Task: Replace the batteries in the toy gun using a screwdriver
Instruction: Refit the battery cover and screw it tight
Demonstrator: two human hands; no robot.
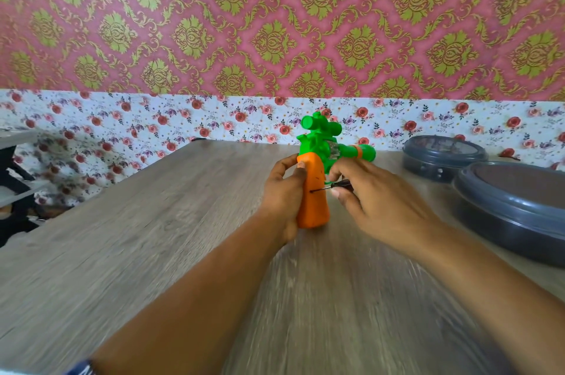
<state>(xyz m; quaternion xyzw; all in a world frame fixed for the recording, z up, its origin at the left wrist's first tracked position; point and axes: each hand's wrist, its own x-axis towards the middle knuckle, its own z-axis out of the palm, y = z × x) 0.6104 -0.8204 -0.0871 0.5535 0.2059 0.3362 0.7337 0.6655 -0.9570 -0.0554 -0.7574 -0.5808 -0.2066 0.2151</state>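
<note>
Two hands are seen mid-frame. The orange grip of the toy gun (315, 194) is clasped by the left hand (282, 191), thumb pressed on its upper part. A screwdriver (334, 185) is pinched by the right hand (376, 197), its thin tip set against the grip's side. The gun is held upright just above the surface (153, 237), green barrel pointed right. Two grey lidded tubs, near (519, 209) and far (443, 157), are placed at the right. Floral wallpaper (122, 124) is seen behind.
</note>
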